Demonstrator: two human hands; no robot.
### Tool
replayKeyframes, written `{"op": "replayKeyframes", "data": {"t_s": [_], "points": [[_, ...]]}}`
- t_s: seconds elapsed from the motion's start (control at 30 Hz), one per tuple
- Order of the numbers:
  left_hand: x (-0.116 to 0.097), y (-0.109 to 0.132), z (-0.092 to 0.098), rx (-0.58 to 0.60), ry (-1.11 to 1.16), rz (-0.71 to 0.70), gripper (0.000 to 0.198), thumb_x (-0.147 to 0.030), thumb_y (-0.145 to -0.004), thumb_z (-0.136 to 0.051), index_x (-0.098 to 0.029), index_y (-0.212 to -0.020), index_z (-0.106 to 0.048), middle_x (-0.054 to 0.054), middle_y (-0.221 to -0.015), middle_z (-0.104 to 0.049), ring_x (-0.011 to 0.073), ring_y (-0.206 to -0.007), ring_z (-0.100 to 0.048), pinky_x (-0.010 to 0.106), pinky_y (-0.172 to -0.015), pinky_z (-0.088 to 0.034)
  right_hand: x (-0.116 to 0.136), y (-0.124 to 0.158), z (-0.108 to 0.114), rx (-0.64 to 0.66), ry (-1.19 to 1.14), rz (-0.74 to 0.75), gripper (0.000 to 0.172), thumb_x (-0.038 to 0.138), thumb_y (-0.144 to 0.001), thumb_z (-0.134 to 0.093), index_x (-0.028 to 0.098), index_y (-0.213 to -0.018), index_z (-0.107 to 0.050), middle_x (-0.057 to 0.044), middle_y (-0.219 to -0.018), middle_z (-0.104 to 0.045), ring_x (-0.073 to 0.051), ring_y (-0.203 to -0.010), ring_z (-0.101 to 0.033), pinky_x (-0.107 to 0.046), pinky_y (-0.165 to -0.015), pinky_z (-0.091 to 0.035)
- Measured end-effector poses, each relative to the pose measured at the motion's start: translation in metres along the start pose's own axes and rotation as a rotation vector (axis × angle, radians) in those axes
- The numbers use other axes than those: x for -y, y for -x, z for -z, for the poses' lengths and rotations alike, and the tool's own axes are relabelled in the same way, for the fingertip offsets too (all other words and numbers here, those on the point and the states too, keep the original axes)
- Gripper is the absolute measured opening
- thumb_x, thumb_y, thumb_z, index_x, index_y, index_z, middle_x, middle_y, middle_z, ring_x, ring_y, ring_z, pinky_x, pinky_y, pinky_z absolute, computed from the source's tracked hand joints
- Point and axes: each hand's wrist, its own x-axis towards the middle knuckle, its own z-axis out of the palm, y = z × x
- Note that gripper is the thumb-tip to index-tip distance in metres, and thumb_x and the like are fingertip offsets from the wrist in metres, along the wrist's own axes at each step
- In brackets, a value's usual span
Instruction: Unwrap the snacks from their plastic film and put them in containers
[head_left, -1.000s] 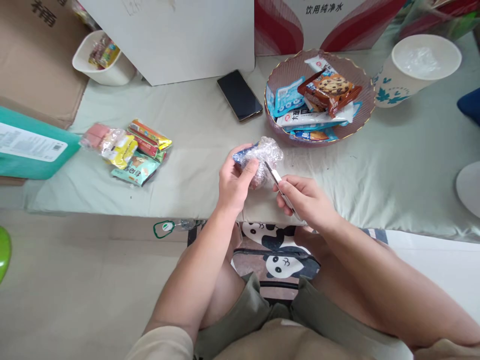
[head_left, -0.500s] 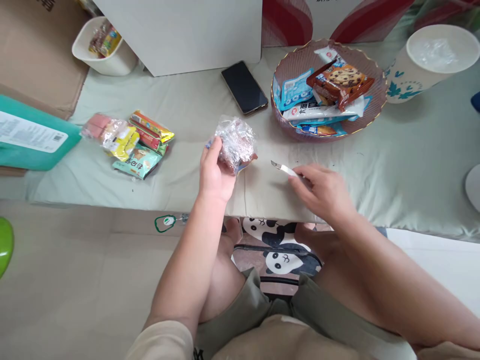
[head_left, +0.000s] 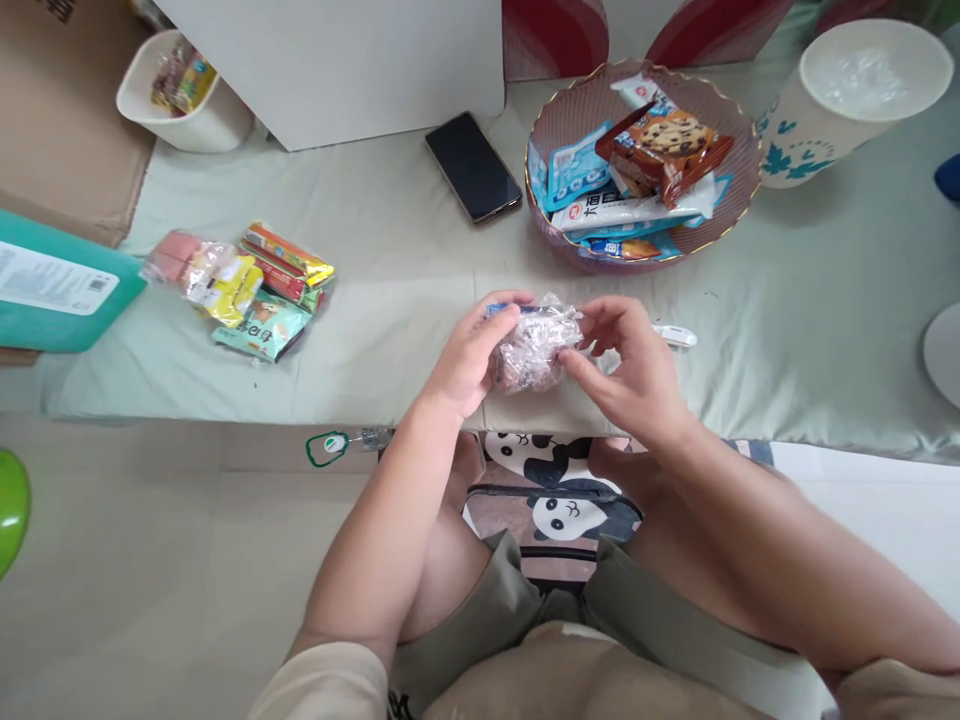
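Observation:
A bundle in crinkled clear plastic wrap [head_left: 536,348] is held just above the cloth near the table's front edge. Brown and blue show through the wrap, but its contents cannot be made out. My left hand [head_left: 471,358] grips it from the left, thumb on top. From the right, my right hand [head_left: 628,365] has its thumb and fingertips closed on the wrap's edge. A white utility knife [head_left: 676,336] lies on the cloth just beyond the right hand's knuckles; its blade end is hidden behind that hand.
Behind the hands stand a phone [head_left: 473,167], a gold-rimmed bowl [head_left: 534,190] of snack packets and a paper cup [head_left: 795,150] with plastic inside. Snack packets [head_left: 262,325] lie at the left, near a white bin [head_left: 217,115] and a green package [head_left: 60,285].
My right hand has put down the knife and taken hold of the wrap. My left hand has brought the bundle right and nearer to me. The view has shifted slightly.

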Motion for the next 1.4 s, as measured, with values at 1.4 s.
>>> {"op": "replayKeyframes", "data": {"t_s": [1.4], "points": [[-0.007,0.001,0.033,-0.427,-0.777,-0.51,0.018,-0.028,-0.095,-0.06,-0.023,-0.079,-0.055,0.0,-0.079,-0.07,0.0151,-0.08,-0.069,0.027,-0.074,-0.053,-0.005,-0.001,0.016,-0.054,0.02,0.168,0.023,0.035,-0.102,-0.057,0.026,-0.082,-0.064,-0.005,-0.09,-0.069,-0.023,-0.089,-0.066,-0.043,-0.087,-0.051]]}}
